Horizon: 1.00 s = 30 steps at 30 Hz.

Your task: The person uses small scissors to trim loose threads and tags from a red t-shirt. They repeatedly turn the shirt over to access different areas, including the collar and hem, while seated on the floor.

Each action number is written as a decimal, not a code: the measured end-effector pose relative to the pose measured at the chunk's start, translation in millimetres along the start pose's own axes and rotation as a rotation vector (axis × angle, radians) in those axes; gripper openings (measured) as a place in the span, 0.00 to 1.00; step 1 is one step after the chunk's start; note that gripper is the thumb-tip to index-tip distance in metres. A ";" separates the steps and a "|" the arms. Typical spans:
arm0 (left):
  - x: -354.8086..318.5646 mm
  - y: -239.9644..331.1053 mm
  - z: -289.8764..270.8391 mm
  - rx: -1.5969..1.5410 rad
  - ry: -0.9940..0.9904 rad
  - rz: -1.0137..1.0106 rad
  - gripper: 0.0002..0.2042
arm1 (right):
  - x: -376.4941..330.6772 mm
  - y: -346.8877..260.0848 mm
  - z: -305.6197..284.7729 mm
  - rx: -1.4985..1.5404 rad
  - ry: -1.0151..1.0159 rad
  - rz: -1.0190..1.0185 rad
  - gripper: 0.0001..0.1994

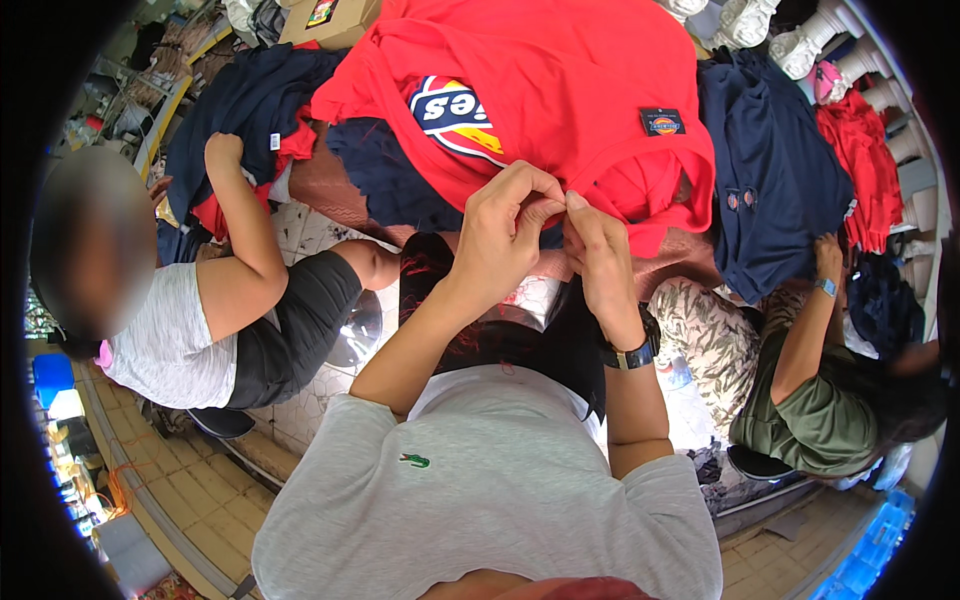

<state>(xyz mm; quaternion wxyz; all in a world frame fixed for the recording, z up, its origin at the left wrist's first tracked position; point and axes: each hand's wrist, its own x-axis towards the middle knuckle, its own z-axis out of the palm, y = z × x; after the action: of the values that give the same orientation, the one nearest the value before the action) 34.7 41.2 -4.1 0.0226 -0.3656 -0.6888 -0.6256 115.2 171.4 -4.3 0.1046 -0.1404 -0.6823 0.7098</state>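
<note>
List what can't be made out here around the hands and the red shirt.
Head view:
- What the left hand and right hand pinch at the red shirt hem: covered by the fingers.
- The table under the clothes: hidden by the garments.
- The navy garment at right: shape distorted near the fisheye rim.

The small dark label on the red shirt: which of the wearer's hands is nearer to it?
Right. The right hand pinches the red shirt just below the label; the left hand is farther left.
</note>
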 end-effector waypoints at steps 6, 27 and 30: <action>0.4 -4.8 2.3 0.003 0.007 0.010 0.02 | 3.5 -9.4 -0.7 0.139 -0.061 0.113 0.25; -39.1 41.2 -44.6 -0.069 -0.515 -0.084 0.02 | 13.2 -8.1 -22.3 0.204 0.131 -0.146 0.10; -46.6 41.6 -35.8 0.144 -0.560 0.022 0.04 | 12.2 -8.0 -21.0 0.239 0.093 -0.134 0.10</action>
<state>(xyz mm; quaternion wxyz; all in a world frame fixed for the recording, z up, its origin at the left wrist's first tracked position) 75.7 -14.5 16.1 -0.1356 -0.5292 -0.7069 -0.4493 110.7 195.6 2.4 0.1990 -0.1138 -0.5950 0.7703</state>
